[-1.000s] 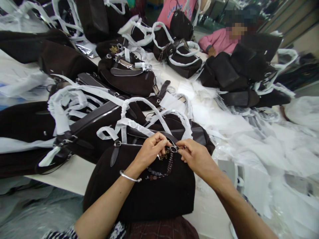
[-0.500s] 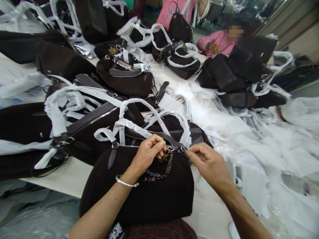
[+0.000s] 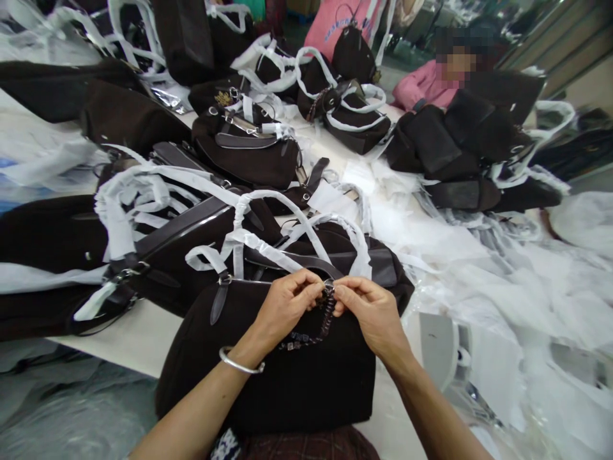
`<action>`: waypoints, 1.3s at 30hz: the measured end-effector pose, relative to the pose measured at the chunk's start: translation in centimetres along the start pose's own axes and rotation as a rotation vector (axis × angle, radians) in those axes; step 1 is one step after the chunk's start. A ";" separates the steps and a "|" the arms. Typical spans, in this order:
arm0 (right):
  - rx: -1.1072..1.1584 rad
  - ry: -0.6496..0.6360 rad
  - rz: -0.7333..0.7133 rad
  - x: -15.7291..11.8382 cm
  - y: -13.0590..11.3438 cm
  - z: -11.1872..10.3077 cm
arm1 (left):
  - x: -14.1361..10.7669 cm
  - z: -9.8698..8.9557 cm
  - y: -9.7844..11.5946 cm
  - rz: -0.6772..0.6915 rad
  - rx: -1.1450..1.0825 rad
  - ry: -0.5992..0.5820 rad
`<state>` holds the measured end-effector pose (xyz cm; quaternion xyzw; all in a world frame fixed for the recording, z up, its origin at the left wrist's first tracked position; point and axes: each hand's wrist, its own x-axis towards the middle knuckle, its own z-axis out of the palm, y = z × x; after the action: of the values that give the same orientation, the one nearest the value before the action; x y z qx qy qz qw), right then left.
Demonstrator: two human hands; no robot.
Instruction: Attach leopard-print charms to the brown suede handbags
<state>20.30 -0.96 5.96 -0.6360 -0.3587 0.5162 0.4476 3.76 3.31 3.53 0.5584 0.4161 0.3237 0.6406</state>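
Observation:
A dark brown bag [image 3: 287,383] lies upright-looking at the front edge of the table, its zipper running along the top. My left hand [image 3: 292,300], below a silver bangle, pinches at the metal rings near the bag's top right. From the other side my right hand [image 3: 361,303] pinches at the same rings, its fingertips close to the left ones. A braided dark charm strap [image 3: 327,316] hangs from there over the bag's front, with beads at its end. The exact parts between my fingertips are too small to make out.
Behind are more dark bags [image 3: 249,153] with white-wrapped handles [image 3: 297,214]. White wrapping sheets [image 3: 460,275] cover the right side, near a grey-white object [image 3: 440,348]. A person in pink [image 3: 421,86] is at the back right.
My right hand has moved left, from beside the strap's end to the rings at my left hand. The gold-coloured charm piece below my left fingers is now mostly hidden.

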 end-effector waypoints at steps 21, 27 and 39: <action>-0.136 -0.022 -0.011 -0.3 -0.3 -0.1 | -0.5 0.4 0.6 0.082 0.114 -0.031; -0.086 -0.002 -0.025 -0.4 0.1 -0.2 | -0.5 0.4 0.6 0.153 0.177 -0.031; -0.218 0.001 -0.094 -0.2 0.4 -0.1 | -0.6 0.8 0.6 0.189 0.218 0.045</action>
<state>20.39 -1.28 5.59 -0.6637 -0.4419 0.4524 0.3994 4.26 2.52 4.24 0.6539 0.4084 0.3480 0.5334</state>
